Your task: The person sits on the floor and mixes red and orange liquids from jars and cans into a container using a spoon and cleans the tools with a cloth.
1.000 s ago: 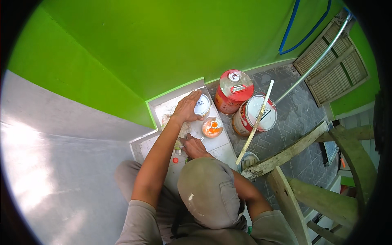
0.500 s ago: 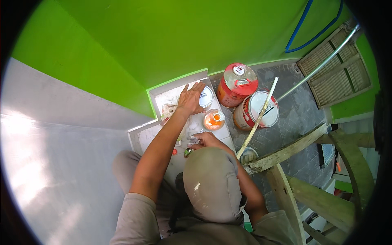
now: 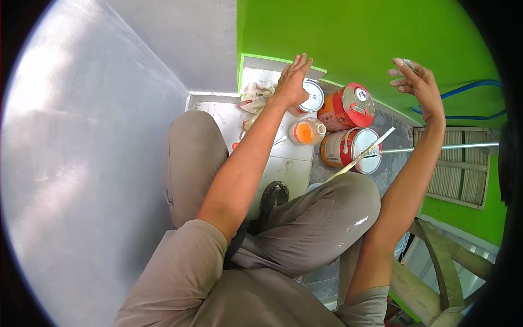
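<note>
My left hand (image 3: 292,83) is open, fingers stretched, over the white tiled ledge, beside a small can with a white lid (image 3: 312,99); whether it touches the can is unclear. My right hand (image 3: 415,84) is raised before the green wall, open and empty, with pale residue on its fingers. A clear plastic container (image 3: 303,131) with orange liquid stands on the ledge, near a crumpled rag (image 3: 253,95) and a thin tool. Behind are a red and orange metal can (image 3: 358,109) and a larger white-lidded paint bucket (image 3: 365,153), with a pale stick (image 3: 368,148) across the latter.
A grey wall (image 3: 81,163) is at my left, a green wall (image 3: 359,38) ahead. My bent knees are below. At the right are a metal pole (image 3: 447,147), blue hose (image 3: 466,89), slatted panel (image 3: 456,174) and wooden frame (image 3: 447,272).
My view has swung, bringing my legs into sight. My right hand has lifted from the ledge to high at the right. My left hand has spread its fingers.
</note>
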A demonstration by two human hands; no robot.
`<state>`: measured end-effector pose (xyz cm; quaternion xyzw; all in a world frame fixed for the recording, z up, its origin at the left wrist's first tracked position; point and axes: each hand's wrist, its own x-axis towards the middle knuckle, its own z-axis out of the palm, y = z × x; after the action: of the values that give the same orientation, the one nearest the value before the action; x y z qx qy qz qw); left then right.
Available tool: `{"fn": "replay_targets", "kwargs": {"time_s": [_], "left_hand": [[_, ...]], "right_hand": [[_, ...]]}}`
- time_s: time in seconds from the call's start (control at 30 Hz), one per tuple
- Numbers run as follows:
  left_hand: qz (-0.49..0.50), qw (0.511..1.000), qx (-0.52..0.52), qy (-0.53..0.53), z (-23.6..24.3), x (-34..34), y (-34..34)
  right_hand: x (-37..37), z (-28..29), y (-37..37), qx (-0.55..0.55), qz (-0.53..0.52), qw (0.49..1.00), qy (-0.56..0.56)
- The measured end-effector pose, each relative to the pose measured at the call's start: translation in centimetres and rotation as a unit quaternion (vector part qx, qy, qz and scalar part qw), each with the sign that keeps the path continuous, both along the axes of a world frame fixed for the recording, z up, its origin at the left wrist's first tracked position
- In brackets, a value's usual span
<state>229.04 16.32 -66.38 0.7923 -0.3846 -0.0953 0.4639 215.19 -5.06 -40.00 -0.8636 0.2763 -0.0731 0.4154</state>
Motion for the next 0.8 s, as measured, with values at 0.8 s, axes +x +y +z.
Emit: {"fn": "replay_targets", "kwargs": {"time_s": [0.8], "left_hand": [[0.241,0.954,-0.080,0.159,-7.6,-19.5,3.9]], "right_hand": [[-2.6,-24.7,-12.6,-0.162,0.182,0.931,0.272]]}}
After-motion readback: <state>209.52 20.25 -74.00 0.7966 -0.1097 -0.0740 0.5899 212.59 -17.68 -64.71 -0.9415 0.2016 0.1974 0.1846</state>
